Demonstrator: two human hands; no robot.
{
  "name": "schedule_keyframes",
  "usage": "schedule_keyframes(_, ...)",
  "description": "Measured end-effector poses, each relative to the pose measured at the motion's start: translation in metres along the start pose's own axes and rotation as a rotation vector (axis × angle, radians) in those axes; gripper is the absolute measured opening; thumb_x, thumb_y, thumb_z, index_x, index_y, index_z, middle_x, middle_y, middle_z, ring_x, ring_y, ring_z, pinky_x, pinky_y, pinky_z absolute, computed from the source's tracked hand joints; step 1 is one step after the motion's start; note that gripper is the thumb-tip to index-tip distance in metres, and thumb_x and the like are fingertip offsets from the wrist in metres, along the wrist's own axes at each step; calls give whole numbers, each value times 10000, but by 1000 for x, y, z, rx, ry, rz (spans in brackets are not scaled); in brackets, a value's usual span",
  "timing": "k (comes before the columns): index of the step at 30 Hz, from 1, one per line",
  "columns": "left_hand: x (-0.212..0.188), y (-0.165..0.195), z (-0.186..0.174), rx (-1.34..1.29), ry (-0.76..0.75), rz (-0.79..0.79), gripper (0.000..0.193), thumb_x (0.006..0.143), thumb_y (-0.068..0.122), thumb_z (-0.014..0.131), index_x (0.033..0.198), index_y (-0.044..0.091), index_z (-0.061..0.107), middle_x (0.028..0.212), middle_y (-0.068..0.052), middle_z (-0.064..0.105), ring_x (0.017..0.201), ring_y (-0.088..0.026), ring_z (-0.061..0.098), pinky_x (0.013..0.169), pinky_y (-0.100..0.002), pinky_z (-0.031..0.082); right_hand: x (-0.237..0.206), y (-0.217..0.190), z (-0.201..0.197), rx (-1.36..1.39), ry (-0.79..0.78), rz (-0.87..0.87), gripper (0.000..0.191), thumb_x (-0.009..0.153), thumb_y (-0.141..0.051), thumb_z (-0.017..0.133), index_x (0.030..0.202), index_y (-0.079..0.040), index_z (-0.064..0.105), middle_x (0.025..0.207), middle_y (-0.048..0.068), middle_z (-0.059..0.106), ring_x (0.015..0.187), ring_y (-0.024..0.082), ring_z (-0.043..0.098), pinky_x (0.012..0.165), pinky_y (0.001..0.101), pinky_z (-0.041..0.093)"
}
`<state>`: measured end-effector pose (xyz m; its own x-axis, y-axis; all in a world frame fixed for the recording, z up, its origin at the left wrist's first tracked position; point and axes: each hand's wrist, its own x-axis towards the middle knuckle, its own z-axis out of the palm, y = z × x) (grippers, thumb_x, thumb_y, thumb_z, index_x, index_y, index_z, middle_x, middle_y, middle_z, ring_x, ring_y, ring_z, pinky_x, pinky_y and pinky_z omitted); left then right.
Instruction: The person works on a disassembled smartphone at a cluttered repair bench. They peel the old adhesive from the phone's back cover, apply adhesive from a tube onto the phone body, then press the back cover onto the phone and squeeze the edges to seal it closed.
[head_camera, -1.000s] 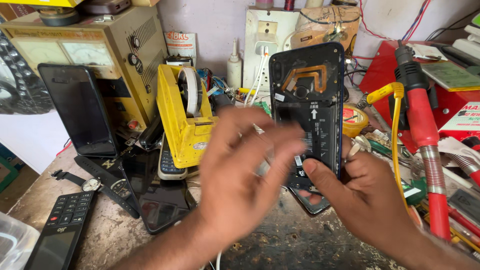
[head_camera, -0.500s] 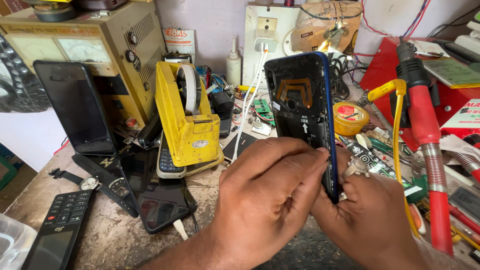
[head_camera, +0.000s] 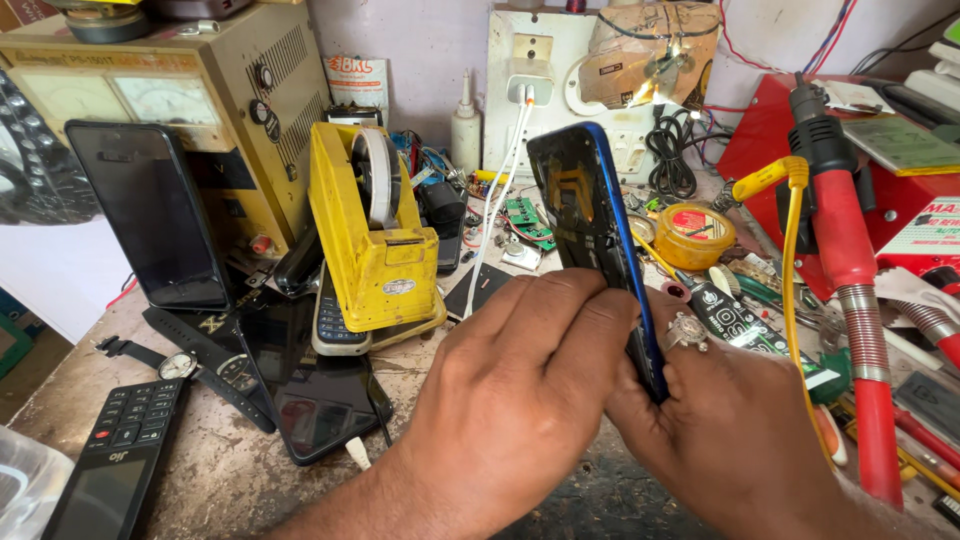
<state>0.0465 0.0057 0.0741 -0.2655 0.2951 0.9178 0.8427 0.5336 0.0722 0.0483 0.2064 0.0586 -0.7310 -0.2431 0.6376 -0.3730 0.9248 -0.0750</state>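
Down at the bottom centre of the frame, a blue-edged smartphone with its back cover off (head_camera: 598, 240) is gripped between both hands and stood up on its short end, tilted slightly, so the dark open innards are seen. The left hand (head_camera: 510, 400) is wrapped over the lower part from the left, fingers pressed on the phone's edge. The right hand (head_camera: 720, 420), with a ring worn on one finger, is clamped on the lower right side.

At lower left, a black keypad phone (head_camera: 105, 462) is laid flat on the grimy stone worktop (head_camera: 230, 480), with a black-strapped wristwatch (head_camera: 180, 365) just beside it and a flat black touchscreen phone (head_camera: 310, 385) near that.

In the middle distance, a yellow metal tape dispenser (head_camera: 375, 240) is seen left of centre. On the right, a red-handled hot-air tool with a coiled metal hose (head_camera: 840, 260) is stretched down the frame, and a small round yellow tin (head_camera: 695, 235) is sat near the held phone.

At the back, a beige power supply with analogue meters (head_camera: 150, 90) is parked upper left, and a white switchboard with plugs (head_camera: 545, 90) is fixed to the wall at top centre.
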Motion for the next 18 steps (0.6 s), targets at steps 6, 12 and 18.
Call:
schedule_keyframes(6, -2, -3, 2, 82, -26, 70, 400, 837, 43, 702, 1222, -43, 639, 1205, -159, 609, 1089, -302, 651, 932, -377, 578, 2, -1, 2, 7, -80, 37, 661, 732, -244, 799, 1319, -22, 593, 559, 126, 637, 536, 359, 674, 489, 470, 527)
schedule_keyframes(12, -3, -1, 15, 86, -24, 69, 319, 903, 56, 708, 1207, -4, 633, 1145, -129, 581, 1049, -286, 626, 910, -379, 562, -4, 9, 9, -36, -114, 17, 569, 746, -285, 804, 1216, -25, 617, 582, 112, 647, 561, 349, 679, 526, 477, 531)
schedule_keyframes(18, -2, 7, 17, 76, -27, 43, 234, 882, 98, 713, 1079, 54, 595, 1032, -100, 530, 969, -282, 602, 850, -398, 549, -16, 8, -2, 13, -61, -15, 569, 726, -261, 805, 1210, -10, 645, 556, 134, 631, 544, 367, 671, 498, 479, 528)
